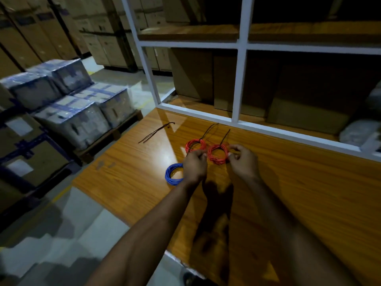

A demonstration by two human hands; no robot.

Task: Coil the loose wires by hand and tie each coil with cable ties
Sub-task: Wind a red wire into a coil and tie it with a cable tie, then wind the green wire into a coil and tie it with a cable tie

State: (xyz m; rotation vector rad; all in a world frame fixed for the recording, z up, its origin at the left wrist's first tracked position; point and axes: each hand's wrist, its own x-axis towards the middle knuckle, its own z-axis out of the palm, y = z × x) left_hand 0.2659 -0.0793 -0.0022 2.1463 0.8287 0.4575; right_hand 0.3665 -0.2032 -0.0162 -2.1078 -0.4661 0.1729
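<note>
A red wire coil [217,154] lies on the wooden table [132,172], held between both hands. My left hand [194,166] pinches its left edge and my right hand [243,159] pinches its right edge. A black cable tie [225,137] sticks up from the top of this coil. A second red coil [195,145] with its own black tie [210,131] sits just left of it. A blue coil [173,174] lies nearer, partly hidden behind my left wrist. Loose black cable ties [156,132] lie further left.
A white-framed shelf rack [239,83] with cardboard boxes stands behind the table. Wrapped cartons [72,116] on a pallet sit on the floor to the left. The table's left edge drops to the grey floor [82,223].
</note>
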